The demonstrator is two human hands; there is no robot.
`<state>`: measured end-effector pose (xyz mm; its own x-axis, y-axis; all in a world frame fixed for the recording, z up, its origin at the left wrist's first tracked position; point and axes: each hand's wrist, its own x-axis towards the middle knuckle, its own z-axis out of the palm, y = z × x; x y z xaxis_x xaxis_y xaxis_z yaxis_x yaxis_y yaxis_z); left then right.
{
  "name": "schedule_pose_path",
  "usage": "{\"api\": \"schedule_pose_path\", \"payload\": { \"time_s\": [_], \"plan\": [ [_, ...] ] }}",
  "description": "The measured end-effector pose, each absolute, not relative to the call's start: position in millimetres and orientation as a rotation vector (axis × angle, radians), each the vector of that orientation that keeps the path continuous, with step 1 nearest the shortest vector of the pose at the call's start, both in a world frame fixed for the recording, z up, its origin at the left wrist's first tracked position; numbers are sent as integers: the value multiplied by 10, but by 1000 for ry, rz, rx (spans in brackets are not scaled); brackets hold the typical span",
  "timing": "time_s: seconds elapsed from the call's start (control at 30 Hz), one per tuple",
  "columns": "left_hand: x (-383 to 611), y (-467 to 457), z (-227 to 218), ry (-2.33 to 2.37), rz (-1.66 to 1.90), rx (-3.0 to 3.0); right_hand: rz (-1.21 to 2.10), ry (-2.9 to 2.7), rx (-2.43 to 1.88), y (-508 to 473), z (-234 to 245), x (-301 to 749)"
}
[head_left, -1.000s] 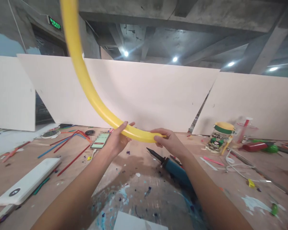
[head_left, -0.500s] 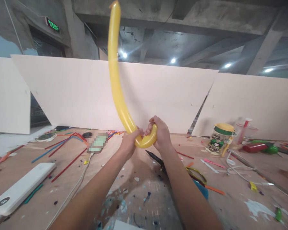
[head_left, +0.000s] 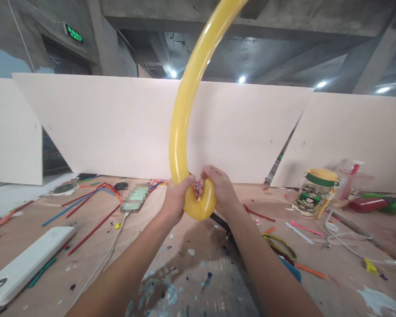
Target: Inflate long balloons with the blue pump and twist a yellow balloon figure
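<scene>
A long yellow balloon [head_left: 181, 127] rises from my hands in the middle of the view, curves over to the right and leaves through the top edge. Its lower part is bent into a tight loop between my hands, with a crease at the bottom. My left hand [head_left: 175, 198] is closed around the balloon at the loop's left side, thumb on top. On the right side of the loop, my right hand [head_left: 219, 187] grips the balloon with fingers curled in; the end it holds is hidden. Both hands are above the table [head_left: 181, 237].
Loose red and blue balloons lie at left by a phone [head_left: 136, 198] with a cable. A white power bank [head_left: 31, 262] is nearer. At right are a jar [head_left: 317, 193], a red pump [head_left: 354, 176] and scissors [head_left: 280, 246]. White boards [head_left: 119, 127] stand behind.
The balloon's long upper part has swung from upright to leaning right, its tip now out of view. The lower loop has become tighter and rounder between my hands.
</scene>
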<state>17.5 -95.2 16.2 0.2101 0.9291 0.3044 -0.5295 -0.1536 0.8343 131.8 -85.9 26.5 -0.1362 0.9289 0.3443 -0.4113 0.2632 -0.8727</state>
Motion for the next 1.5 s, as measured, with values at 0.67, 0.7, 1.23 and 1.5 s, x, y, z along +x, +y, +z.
{"api": "schedule_pose_path", "payload": {
  "time_s": [0.67,0.7,1.23,1.5],
  "plan": [
    [98,-951,179,531,1280,1167,1257,-1122,-549,-907,312,1277],
    [103,-960,176,524,1288,1183,1246,-1125,-547,-914,311,1269],
    [102,-943,93,551,1235,1202,1245,-1055,-537,-929,355,1343],
    [108,-990,74,539,1228,1142,1271,-1017,-526,-933,300,1214]
  ]
}}
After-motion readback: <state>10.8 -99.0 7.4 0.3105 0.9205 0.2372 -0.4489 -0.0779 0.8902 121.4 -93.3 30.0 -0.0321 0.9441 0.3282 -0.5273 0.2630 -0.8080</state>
